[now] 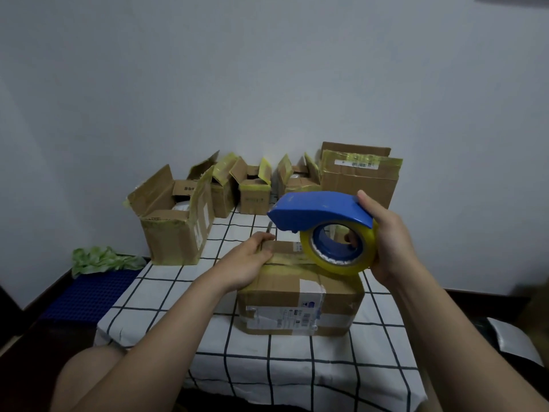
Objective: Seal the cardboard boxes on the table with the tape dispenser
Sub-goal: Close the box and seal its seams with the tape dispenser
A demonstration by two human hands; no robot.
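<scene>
Fingers [352,240] of the right hand [392,242] curl through the core of the tape roll [341,264] while the thumb presses the back of the blue tape dispenser [315,212], holding it just above the right side of the near box [297,304]. The left hand [246,263] lies on that box's top, its fingers curled tight over the far left edge. The box sits closed in the middle of the tabletop [377,343], which is covered by a white cloth with a dark grid. Along the far edge stand more cardboard boxes, all with yellowed tape: a large open box [172,230] at the left, a row of smaller open boxes [255,191] behind, and a closed box with a barcode label [359,182] at the right. A plain pale wall [267,69] rises behind. On the dark floor to the left lie a blue mat [89,295] and a crumpled green cloth [98,258].
</scene>
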